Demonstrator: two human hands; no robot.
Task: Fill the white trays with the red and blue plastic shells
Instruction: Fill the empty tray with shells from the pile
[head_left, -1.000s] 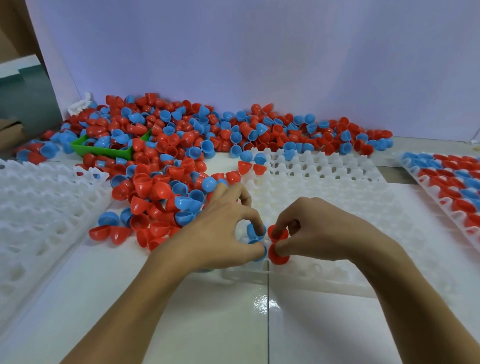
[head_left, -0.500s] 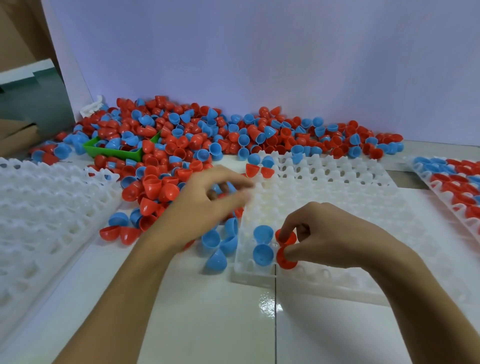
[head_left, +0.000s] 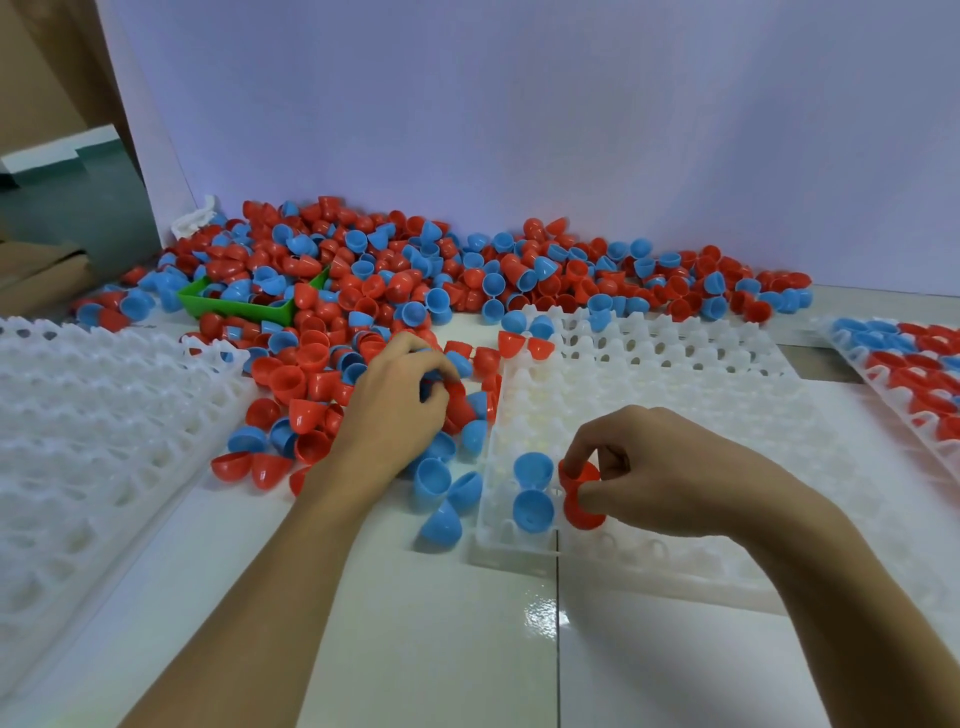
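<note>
A white tray (head_left: 675, 395) lies in the middle, with two blue shells (head_left: 533, 470) seated in its near-left pockets. My right hand (head_left: 670, 473) pinches two red shells (head_left: 584, 512) over the pockets just right of the blue ones. A forefinger dips into the upper shell and the thumb presses the lower one. My left hand (head_left: 389, 410) is in the near edge of the big pile of red and blue shells (head_left: 415, 270), left of the tray. Its fingers curl round a blue shell (head_left: 430, 379) there.
A stack of bare white trays (head_left: 78, 441) fills the left side. A tray holding red and blue shells (head_left: 909, 374) lies at the right edge. A green bin (head_left: 244, 309) sits half buried in the pile. Loose blue shells (head_left: 441, 519) lie beside the middle tray's near-left corner.
My left hand let go of two blue shells in the tray and moved left and away into the pile. My right hand stayed over the tray with the red shells.
</note>
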